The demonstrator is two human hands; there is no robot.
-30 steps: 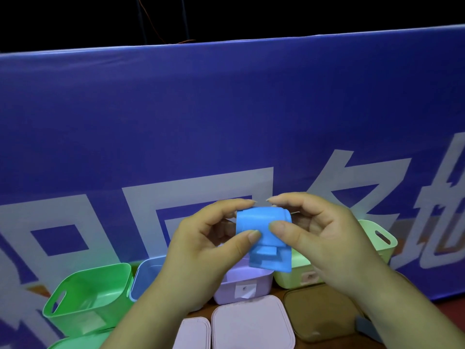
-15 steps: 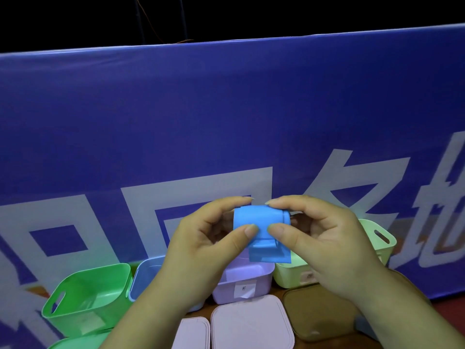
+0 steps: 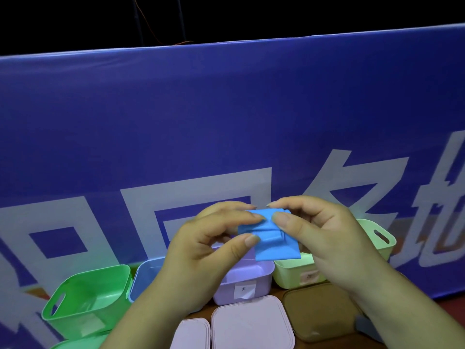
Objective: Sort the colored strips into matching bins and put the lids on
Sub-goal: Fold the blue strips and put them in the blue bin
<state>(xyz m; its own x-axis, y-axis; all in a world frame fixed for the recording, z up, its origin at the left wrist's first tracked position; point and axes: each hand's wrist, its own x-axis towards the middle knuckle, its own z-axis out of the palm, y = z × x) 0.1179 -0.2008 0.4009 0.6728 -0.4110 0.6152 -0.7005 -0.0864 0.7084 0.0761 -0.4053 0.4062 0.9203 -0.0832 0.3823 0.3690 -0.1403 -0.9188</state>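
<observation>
Holding: a folded blue strip (image 3: 274,238), raised in both hands before the blue banner (image 3: 226,122), above the row of bins.
Left hand (image 3: 208,250): palm turned inward, thumb and forefinger pinching the strip's left edge; the other fingers are curled behind.
Right hand (image 3: 324,238): thumb pressed on the strip's top face, forefinger hooked over its upper edge; the remaining fingers are tucked behind the paper.
Strip: doubled over in layers, a flat flap hanging toward the lower right.
Bins: green bin (image 3: 85,298) at the left, blue bin (image 3: 147,275) beside it, lilac bin (image 3: 246,275) under the strip, pale green bin (image 3: 377,235) at the right.
Lids: large lilac lid (image 3: 251,323), small lilac lid (image 3: 191,333) and brown lid (image 3: 319,311) lying flat in front.
Hidden: the left forearm covers much of the blue bin; the bin labels are too blurred to read; a grey-blue shape (image 3: 364,326) under the right wrist is possibly another lid.
</observation>
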